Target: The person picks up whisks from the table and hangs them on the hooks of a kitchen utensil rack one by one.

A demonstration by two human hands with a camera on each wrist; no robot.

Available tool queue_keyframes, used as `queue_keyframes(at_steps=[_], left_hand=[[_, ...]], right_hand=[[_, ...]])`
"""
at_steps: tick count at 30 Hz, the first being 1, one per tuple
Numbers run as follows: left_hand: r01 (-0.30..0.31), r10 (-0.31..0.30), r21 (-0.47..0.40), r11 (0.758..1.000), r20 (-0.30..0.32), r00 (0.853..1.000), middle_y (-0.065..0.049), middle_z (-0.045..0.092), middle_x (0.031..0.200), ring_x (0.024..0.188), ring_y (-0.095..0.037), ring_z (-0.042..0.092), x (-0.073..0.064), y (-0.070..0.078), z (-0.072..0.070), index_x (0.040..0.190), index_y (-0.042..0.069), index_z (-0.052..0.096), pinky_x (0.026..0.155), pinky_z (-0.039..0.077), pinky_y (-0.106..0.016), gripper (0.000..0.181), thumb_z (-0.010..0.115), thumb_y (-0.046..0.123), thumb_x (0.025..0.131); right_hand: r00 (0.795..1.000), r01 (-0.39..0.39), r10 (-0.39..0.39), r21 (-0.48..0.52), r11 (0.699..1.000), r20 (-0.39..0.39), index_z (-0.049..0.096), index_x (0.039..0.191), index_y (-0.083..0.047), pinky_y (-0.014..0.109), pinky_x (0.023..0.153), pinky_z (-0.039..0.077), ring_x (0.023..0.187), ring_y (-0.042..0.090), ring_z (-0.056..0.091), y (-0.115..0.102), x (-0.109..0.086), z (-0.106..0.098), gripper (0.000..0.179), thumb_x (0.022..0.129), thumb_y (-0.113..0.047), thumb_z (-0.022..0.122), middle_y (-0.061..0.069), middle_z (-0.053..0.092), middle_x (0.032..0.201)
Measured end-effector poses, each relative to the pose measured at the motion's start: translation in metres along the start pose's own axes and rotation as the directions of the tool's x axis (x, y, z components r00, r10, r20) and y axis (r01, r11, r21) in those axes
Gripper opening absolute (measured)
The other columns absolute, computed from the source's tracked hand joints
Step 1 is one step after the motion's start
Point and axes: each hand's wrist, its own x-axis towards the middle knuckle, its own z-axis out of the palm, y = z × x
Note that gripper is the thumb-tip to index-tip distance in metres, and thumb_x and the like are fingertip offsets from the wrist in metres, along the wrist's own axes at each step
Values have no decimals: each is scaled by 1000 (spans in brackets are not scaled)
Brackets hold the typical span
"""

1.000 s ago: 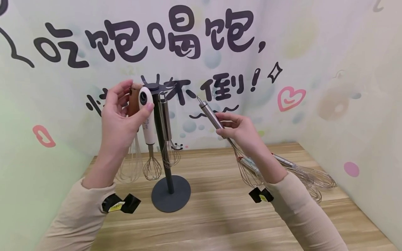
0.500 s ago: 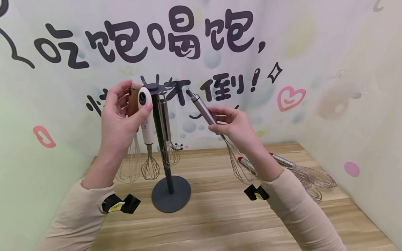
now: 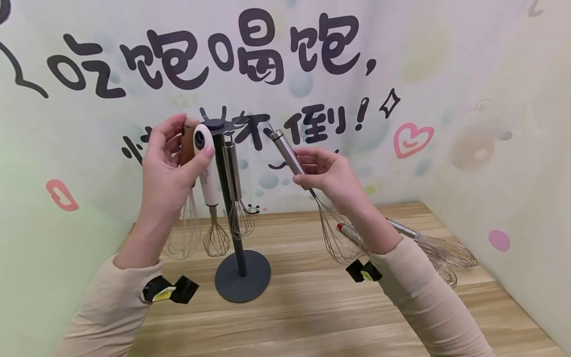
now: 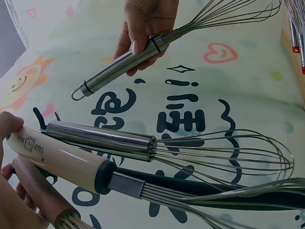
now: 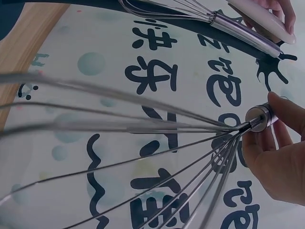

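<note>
My left hand (image 3: 162, 173) grips two whisks at the black stand (image 3: 243, 280). Its thumb presses the end of the white-handled whisk (image 3: 208, 191), and its fingers lie around the wooden-handled whisk (image 3: 188, 141). Hooked on the stand beside them hangs a small steel whisk (image 3: 232, 168). To the right of the stand, my right hand (image 3: 332, 176) pinches another steel whisk (image 3: 287, 151) by its handle. That whisk is tilted, hanging loop up toward the stand and wires down, apart from it. In the left wrist view its loop (image 4: 76, 94) shows plainly.
Several whisks with red-tipped handles (image 3: 403, 228) lie on the wooden table (image 3: 308, 307) at the right, partly behind the right forearm. A printed backdrop (image 3: 468, 74) with large black characters encloses the table behind and at both sides.
My right hand has carried its steel whisk left and slightly up, nearer the stand. The left hand stays at the two whisks, and the white-handled one sways slightly.
</note>
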Motion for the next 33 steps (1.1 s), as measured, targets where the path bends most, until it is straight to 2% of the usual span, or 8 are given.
queue_keyframes(at_steps=[6,13,22,33], left_hand=[[3,-2,-23,1000,9,1000,3,49,123,115,-16,47,1,0,-1,133,10,46,89,45,-14,55,68,3,82],[16,-15,-40,999,16,1000,3,49,123,117,-16,47,3,-1,-3,133,10,47,90,45,-12,56,69,2,82],[17,-16,-58,998,11,1000,3,49,123,116,-16,47,4,-2,-2,132,10,47,89,46,-13,57,69,2,81],[17,-16,-73,997,14,1000,3,49,123,116,-16,47,3,-2,-2,133,9,46,89,46,-13,57,69,1,81]], right_hand=[[1000,1,-1,9,1000,20,55,131,-5,22,79,56,106,23,64,-1,1,2,50,84,7,66,15,60,122],[999,15,-15,8,1000,29,55,130,-4,20,77,55,92,11,64,-3,3,6,44,87,3,64,11,62,114],[1000,8,-10,73,997,28,55,125,2,19,71,54,89,10,63,-8,4,9,46,81,10,65,-5,62,94],[1000,6,-7,48,999,22,58,124,-1,20,72,54,89,12,62,-15,7,14,47,80,9,68,-1,61,100]])
